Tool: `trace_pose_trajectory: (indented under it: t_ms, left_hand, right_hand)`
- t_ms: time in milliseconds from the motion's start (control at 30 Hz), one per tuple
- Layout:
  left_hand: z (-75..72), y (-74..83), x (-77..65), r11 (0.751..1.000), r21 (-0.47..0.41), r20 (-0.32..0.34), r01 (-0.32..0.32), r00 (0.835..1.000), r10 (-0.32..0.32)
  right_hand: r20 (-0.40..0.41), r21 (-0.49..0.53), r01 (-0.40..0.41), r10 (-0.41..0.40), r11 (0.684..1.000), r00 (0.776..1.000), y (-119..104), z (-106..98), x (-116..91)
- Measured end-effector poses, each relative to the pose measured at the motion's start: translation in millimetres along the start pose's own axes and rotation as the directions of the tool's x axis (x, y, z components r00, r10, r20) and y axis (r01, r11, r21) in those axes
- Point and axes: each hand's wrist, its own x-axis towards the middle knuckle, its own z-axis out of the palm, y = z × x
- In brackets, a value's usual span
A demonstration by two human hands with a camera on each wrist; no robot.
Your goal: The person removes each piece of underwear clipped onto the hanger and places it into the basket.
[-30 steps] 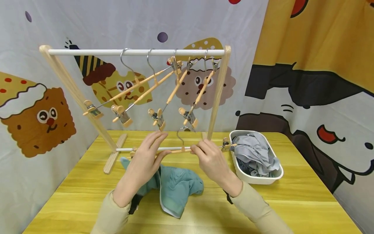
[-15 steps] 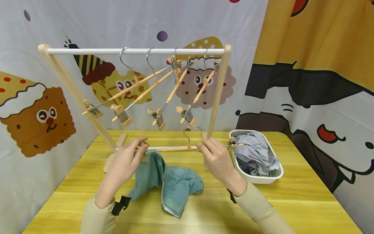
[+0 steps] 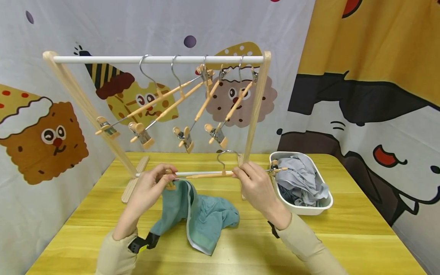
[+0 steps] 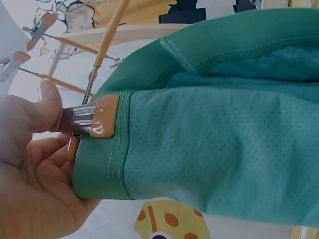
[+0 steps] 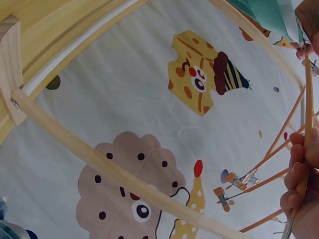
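A clip hanger (image 3: 209,175) with a metal hook is held level above the table, in front of the rack. My left hand (image 3: 151,187) pinches the clip (image 4: 94,118) at its left end, with the thumb against the clip's back. That clip sits over the stitched band of a teal garment (image 4: 209,139) of perforated fabric, which hangs from it and spreads onto the table in the head view. My right hand (image 3: 254,189) grips the hanger's bar right of the hook, fingers curled round it. The hanger's right clip (image 3: 274,167) stands free, in front of the white basket.
A wooden rack with a white top rail (image 3: 113,60) stands behind; several clip hangers (image 3: 168,110) hang from it at a slant. On the right, a white basket (image 3: 306,211) holds crumpled grey clothes (image 3: 299,175). A cartoon-printed curtain (image 3: 220,23) closes off the back.
My left hand has gone from beside the bar's middle to the left clip, and the garment's band has come up to that clip. Hanger and right hand have shifted slightly right.
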Motion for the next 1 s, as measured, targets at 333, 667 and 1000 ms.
trace_pose_trajectory:
  t_ms: [333,667,1000]
  left_hand:
    - [0.9,4.6,0.5,0.999,-0.006,-0.048,0.036,0.998,-0.036]
    - [1.0,6.2,0.7,1.0,-0.009,-0.064,0.027,0.998,-0.027]
    - [1.3,4.1,0.3,0.999,0.04,-0.102,-0.021,0.994,0.025]
  right_hand:
    - [0.011,-0.004,-0.006,0.006,1.0,1.0,0.5,-0.5,-0.3]
    - [0.0,0.004,-0.013,0.013,1.0,1.0,0.0,0.5,-0.5]
    - [-0.01,0.01,-0.004,0.004,1.0,1.0,-1.1,-0.4,1.2]
